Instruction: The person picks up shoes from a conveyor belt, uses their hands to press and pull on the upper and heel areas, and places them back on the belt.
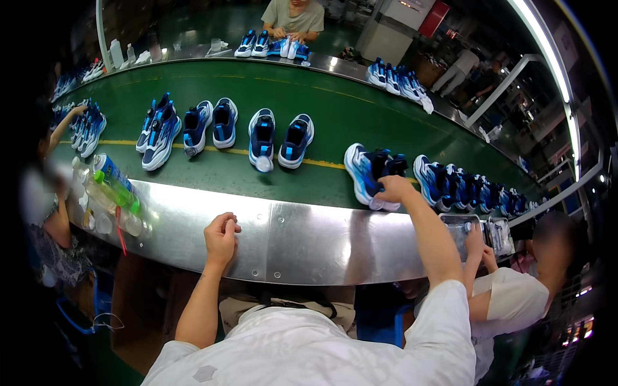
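Note:
My right hand [394, 190] reaches out to the right with its fingers closed on a blue and white sneaker [364, 174] on the green conveyor belt [302, 77]. A second sneaker [389, 165] stands close against it, partly hidden behind my fingers. Over the steel ledge [309, 244] hangs my left hand [221, 237], its fingers curled in and nothing showing in them. Ahead of it on the belt is a spaced pair, a left sneaker [262, 138] with a clear round piece at its near end and a right sneaker [297, 141].
More sneakers [158, 135] stand to the left, and a long row [463, 186] runs off right. Bottles [116, 186] crowd the ledge's left end. Co-workers sit at both sides; another person [293, 19] handles shoes across the belt. A clear tray [460, 225] lies beside the right neighbour's hands.

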Available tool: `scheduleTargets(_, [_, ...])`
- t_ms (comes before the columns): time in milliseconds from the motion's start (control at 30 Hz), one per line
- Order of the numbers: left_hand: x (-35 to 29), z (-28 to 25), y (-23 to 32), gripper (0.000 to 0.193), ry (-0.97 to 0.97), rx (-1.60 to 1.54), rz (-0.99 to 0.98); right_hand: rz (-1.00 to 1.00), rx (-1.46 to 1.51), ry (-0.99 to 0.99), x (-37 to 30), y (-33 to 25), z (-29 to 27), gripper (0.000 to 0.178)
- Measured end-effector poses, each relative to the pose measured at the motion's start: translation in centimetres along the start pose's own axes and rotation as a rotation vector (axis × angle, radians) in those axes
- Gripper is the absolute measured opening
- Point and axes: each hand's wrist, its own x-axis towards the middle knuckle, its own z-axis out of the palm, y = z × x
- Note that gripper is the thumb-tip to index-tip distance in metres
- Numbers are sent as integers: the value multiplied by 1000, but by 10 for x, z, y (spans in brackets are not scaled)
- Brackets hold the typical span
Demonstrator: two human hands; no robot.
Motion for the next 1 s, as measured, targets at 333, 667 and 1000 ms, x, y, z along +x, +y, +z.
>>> scheduleTargets(333, [-53,101,62,64,-167,588,514,-233,247,82,-218,-192,20,101])
scheduleTargets(667, [-49,102,76,29,-402,672,209,-44,-78,314,-251,-152,7,81])
scheduleTargets(1000, [-104,74,81,29,-362,517,223,-610,602,245,-165,-227,-26,55])
